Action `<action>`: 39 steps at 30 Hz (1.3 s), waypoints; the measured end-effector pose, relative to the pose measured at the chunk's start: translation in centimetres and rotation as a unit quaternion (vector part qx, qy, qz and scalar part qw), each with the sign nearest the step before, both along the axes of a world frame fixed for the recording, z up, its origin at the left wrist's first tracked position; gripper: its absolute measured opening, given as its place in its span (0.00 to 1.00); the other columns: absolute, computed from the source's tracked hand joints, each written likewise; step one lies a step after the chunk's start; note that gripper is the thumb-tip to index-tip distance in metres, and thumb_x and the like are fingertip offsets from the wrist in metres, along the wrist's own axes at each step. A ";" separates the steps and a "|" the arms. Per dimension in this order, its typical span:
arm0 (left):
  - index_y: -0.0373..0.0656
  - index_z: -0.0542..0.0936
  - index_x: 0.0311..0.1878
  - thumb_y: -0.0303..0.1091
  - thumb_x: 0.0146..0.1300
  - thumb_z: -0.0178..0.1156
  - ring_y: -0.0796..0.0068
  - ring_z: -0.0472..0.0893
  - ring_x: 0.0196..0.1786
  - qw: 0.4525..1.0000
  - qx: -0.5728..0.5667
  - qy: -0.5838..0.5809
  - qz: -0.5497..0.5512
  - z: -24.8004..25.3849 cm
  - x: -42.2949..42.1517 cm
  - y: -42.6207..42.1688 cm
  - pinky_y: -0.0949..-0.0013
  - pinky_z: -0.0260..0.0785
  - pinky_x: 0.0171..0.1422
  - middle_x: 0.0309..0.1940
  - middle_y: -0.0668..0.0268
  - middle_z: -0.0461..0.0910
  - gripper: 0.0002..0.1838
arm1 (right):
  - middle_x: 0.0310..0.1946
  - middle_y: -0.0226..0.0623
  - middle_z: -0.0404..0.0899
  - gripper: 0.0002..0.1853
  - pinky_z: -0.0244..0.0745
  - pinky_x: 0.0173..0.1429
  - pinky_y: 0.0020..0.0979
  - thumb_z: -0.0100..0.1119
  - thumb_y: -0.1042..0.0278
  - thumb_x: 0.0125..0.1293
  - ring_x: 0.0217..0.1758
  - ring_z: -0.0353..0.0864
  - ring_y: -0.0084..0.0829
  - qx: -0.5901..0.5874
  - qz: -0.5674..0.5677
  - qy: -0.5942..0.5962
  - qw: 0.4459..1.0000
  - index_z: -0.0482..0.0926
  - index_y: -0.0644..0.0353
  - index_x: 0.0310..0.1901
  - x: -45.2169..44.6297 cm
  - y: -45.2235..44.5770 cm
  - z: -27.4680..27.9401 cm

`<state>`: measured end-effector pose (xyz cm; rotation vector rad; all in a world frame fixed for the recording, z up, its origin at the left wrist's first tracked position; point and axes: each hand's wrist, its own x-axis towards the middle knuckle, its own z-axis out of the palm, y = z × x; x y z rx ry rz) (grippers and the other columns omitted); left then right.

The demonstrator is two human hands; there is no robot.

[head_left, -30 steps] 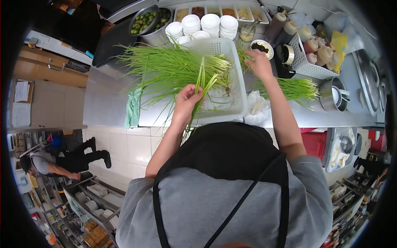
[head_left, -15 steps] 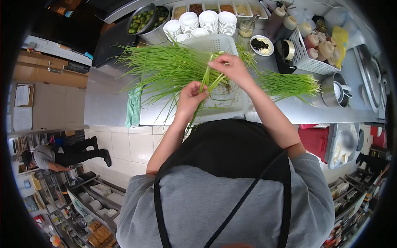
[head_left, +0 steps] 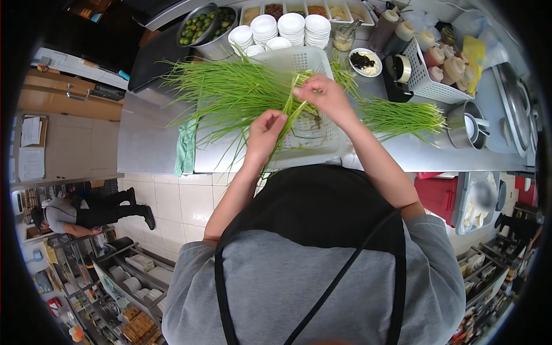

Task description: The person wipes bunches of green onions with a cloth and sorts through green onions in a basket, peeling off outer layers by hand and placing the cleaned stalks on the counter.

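Observation:
A large bunch of long green chives (head_left: pixel 230 86) lies across a white perforated plastic basket (head_left: pixel 339 146), their leaf ends fanning out to the left. My left hand (head_left: pixel 264 136) is closed round a few chive stalks in front of the bunch, and some leaves hang below it. Just up and to the right, my right hand (head_left: pixel 326 98) pinches the pale ends of the stalks, fingertips together. Yellowish scraps and loose stalks show in the basket's bottom. A second pile of chives (head_left: pixel 402 119) rests on the steel counter to the right.
Stacked white bowls (head_left: pixel 290 29), a pot of green limes (head_left: pixel 198 29) and a small bowl with dark and white food (head_left: pixel 365 62) stand behind. A tape dispenser (head_left: pixel 398 72), squeeze bottles and a metal pot (head_left: pixel 467 126) are at right. A green cloth (head_left: pixel 186 148) hangs over the counter edge.
Both hands have shifted only slightly, the left one up a little and the right fingers a bit further along the pale stalk ends. Chives stay between the fingers.

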<state>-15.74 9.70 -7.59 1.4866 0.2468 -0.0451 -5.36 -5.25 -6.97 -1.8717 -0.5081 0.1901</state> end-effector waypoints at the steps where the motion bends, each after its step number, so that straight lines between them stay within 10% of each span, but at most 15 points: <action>1: 0.38 0.73 0.34 0.30 0.62 0.50 0.85 0.70 0.28 1.000 0.000 0.000 0.000 -0.3 0.1 0.0 0.81 0.61 0.33 0.24 0.72 0.73 0.06 | 0.28 0.31 0.71 0.12 0.63 0.40 0.22 0.63 0.62 0.51 0.34 0.70 0.22 0.000 0.000 0.000 1.000 0.77 0.64 0.23 -0.3 0.1 0.1; 10: 0.40 0.70 0.45 0.37 0.61 0.52 0.79 0.73 0.31 0.983 -0.158 0.082 -0.031 1.9 0.5 -0.5 0.76 0.64 0.35 0.30 0.65 0.76 0.13 | 0.38 0.34 0.67 0.10 0.63 0.49 0.25 0.65 0.65 0.49 0.46 0.68 0.28 0.034 0.056 0.051 0.997 0.78 0.63 0.25 -0.7 0.8 -1.5; 39: 0.38 0.72 0.27 0.28 0.58 0.53 0.73 0.78 0.28 0.981 -0.185 0.065 -0.010 -1.1 0.9 0.9 0.77 0.68 0.32 0.24 0.64 0.75 0.06 | 0.45 0.38 0.68 0.07 0.57 0.55 0.27 0.62 0.65 0.49 0.52 0.65 0.29 0.123 0.074 0.178 0.974 0.77 0.59 0.26 -0.4 -0.5 -2.3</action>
